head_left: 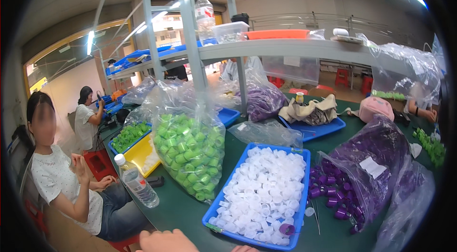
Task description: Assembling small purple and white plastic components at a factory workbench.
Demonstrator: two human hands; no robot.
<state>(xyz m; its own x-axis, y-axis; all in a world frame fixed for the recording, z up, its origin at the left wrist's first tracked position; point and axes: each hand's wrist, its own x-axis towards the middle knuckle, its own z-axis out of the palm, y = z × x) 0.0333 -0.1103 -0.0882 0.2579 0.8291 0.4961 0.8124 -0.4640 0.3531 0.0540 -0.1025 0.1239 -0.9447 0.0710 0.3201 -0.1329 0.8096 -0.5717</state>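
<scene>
At the bottom edge, left of centre, the back and knuckles of my left hand point(168, 241) show; its fingers are cut off by the picture's edge. Only a sliver of my right hand point(244, 248) shows, just below the near rim of a blue tray point(208, 211). Whether either hand holds anything is hidden. Small translucent white plastic caps point(266, 180) heap up in that tray, and a purple cap point(286, 229) lies among them at the near right corner. To its right, purple caps point(333, 190) spill from a clear bag point(371, 166) onto the green table.
A bag of green caps point(190, 149) and a water bottle point(137, 181) stand left of the tray. Beyond are a yellow tray point(151, 168), a blue tray with a cloth bag point(312, 109), and a metal shelf point(295, 49). A seated person point(71, 190) is at the left.
</scene>
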